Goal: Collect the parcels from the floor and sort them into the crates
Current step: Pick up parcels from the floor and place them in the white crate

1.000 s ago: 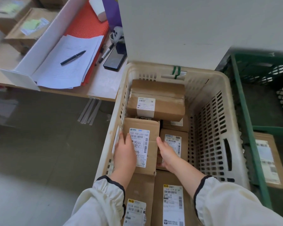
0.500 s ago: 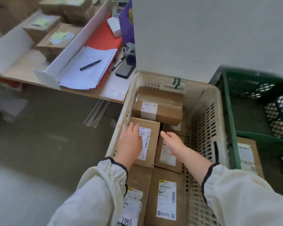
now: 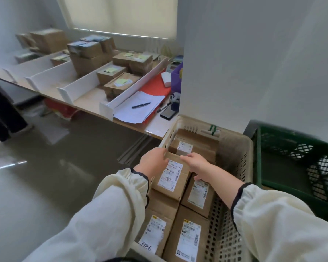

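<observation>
Gripping: left hand (image 3: 153, 162) and right hand (image 3: 197, 162), previously flat atop labelled parcel (image 3: 170, 181), now clasp its far edge inside beige crate (image 3: 235, 148), likely final seating.

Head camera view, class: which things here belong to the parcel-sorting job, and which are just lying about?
Job:
left hand
right hand
held parcel
beige crate
green crate

Lying about:
pen
papers
phone
red folder

parcels (image 3: 180, 203) in crate (image 3: 233, 159), second crate (image 3: 284, 178) right, table (image 3: 87, 99) behind-left
</observation>
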A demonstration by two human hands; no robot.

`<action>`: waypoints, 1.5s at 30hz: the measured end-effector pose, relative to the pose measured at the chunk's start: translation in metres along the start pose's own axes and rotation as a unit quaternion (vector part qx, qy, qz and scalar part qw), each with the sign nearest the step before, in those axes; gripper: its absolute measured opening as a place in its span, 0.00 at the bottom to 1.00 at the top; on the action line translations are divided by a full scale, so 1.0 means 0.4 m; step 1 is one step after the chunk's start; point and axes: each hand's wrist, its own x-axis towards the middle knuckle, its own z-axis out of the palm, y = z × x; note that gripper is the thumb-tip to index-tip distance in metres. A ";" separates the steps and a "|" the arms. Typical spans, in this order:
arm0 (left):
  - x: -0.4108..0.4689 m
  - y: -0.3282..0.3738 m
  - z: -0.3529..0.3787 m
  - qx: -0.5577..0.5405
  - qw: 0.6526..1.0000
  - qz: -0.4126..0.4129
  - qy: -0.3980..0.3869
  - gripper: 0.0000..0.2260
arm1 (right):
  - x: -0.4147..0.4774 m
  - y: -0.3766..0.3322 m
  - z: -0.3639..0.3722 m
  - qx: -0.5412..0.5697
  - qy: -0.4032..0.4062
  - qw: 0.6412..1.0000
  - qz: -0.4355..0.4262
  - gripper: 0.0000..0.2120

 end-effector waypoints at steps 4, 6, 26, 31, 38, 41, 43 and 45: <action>-0.059 -0.035 -0.049 -0.020 1.000 -0.011 0.021 0.18 | -0.061 -0.058 0.042 -0.033 -0.009 0.998 -0.048 0.28; -0.098 -0.074 -0.078 -0.026 0.999 -0.032 0.030 0.19 | -0.091 -0.098 0.079 -0.061 -0.016 0.996 -0.067 0.25; -1.513 -0.936 -0.323 -0.053 0.830 -0.526 0.180 0.20 | -0.857 -0.314 1.400 -0.303 -0.364 0.816 -0.333 0.19; -1.954 -0.946 -0.232 -0.103 0.716 -0.649 0.238 0.20 | -1.190 -0.162 1.689 -0.367 -0.482 0.706 -0.367 0.18; -2.385 -0.824 -0.054 -0.170 0.545 -0.764 0.302 0.20 | -1.560 0.058 1.915 -0.457 -0.588 0.534 -0.400 0.16; -2.501 -0.777 0.021 -0.195 0.469 -0.803 0.312 0.20 | -1.669 0.156 1.986 -0.498 -0.611 0.469 -0.398 0.09; -2.564 -0.761 0.061 -0.210 0.422 -0.822 0.320 0.20 | -1.724 0.217 2.038 -0.517 -0.616 0.443 -0.396 0.12; -2.619 -0.754 0.092 -0.215 0.388 -0.835 0.326 0.20 | -1.767 0.270 2.090 -0.524 -0.628 0.411 -0.403 0.18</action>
